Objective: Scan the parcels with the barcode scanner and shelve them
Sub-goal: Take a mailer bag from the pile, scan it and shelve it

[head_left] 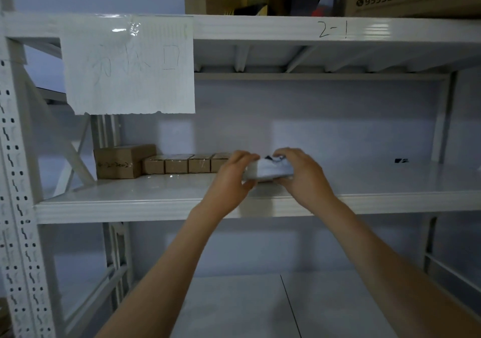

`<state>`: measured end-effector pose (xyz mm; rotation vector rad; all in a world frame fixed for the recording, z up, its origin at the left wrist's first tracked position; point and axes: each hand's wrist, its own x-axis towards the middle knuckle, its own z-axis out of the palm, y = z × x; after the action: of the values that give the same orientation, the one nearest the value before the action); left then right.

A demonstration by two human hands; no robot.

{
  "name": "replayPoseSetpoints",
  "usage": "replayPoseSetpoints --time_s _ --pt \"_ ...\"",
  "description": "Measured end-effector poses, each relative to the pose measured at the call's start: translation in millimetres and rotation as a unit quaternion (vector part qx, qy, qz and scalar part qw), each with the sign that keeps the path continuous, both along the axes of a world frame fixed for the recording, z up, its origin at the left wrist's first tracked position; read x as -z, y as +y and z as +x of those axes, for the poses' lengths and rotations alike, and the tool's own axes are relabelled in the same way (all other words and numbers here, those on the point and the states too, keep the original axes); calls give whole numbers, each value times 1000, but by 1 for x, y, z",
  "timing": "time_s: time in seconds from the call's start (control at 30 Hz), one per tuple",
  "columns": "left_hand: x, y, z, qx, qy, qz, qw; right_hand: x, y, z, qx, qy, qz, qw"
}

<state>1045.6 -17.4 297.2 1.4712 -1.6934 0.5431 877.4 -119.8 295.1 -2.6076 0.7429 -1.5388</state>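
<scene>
White parcel (269, 169) sits on the shelf (166, 192), clamped between both hands' curled fingers (243, 155).

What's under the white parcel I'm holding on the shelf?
The white shelf lies under the white parcel. Whether it touches is hidden by the left hand and right hand.

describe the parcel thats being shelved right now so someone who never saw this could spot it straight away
Find the white metal rack and its middle shelf, below the beam marked 2-1. A row of brown cardboard boxes stands at the left; just right of them, the left hand and right hand grip one small parcel. It alone is white and soft-looking, not brown card.
</scene>
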Motion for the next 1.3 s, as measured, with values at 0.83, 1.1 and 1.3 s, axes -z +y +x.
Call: replayPoseSetpoints --time_s 0.83,1.1,1.3 --pt "-12 -165 75 -246 -115 401 875 -13 -132 110 95 367 195 905" --pt "9 -185 94 -192 -22 298 935 -5 -159 133 78 334 182 921" --pt "5 -191 103 -213 -92 176 957 15 -177 134 54 228 107 966"
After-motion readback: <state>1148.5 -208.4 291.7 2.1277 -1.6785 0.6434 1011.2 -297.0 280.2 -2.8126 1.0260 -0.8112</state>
